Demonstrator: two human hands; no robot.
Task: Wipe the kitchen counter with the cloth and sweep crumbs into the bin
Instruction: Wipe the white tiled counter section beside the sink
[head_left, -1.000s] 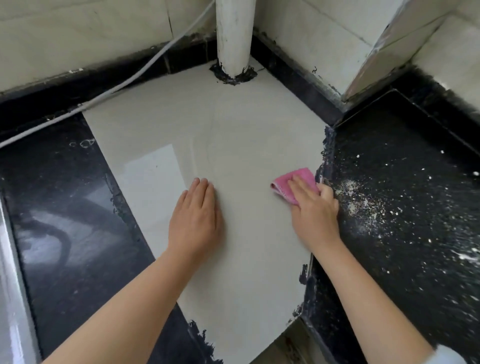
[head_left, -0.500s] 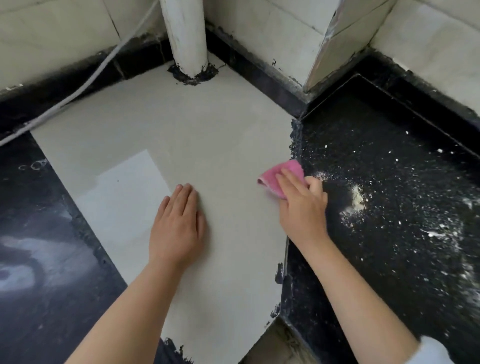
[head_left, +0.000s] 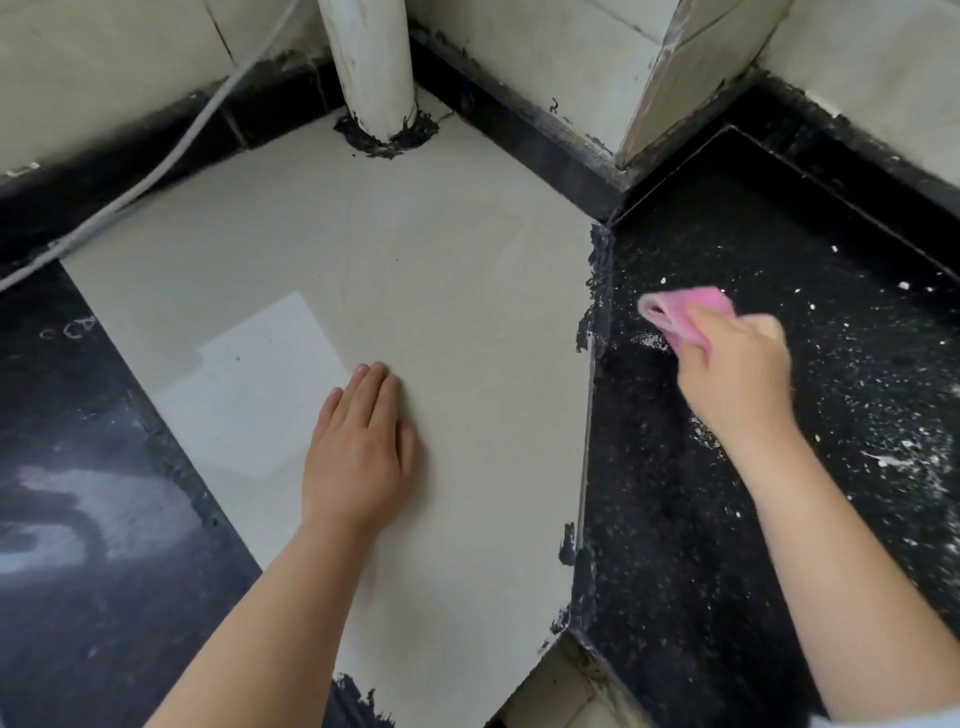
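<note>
My right hand (head_left: 737, 374) grips a folded pink cloth (head_left: 675, 309) and holds it against the black speckled counter (head_left: 701, 519) on the right, just past the seam with the pale tile. White crumbs (head_left: 883, 447) lie scattered over that black surface, with a small pile (head_left: 649, 340) right beside the cloth. My left hand (head_left: 363, 447) rests flat, fingers straight, on the beige counter tile (head_left: 415, 260) in the middle. The bin is out of view.
A white pipe (head_left: 371, 67) rises from the back of the beige tile, ringed with black sealant. A grey cable (head_left: 156, 171) runs along the left wall. Tiled walls (head_left: 545, 47) close the corner. Dark counter (head_left: 78, 519) lies on the left.
My right hand has carried the pink cloth rightward off the beige tile's edge onto the black counter among the crumbs. My left hand has stayed flat in place.
</note>
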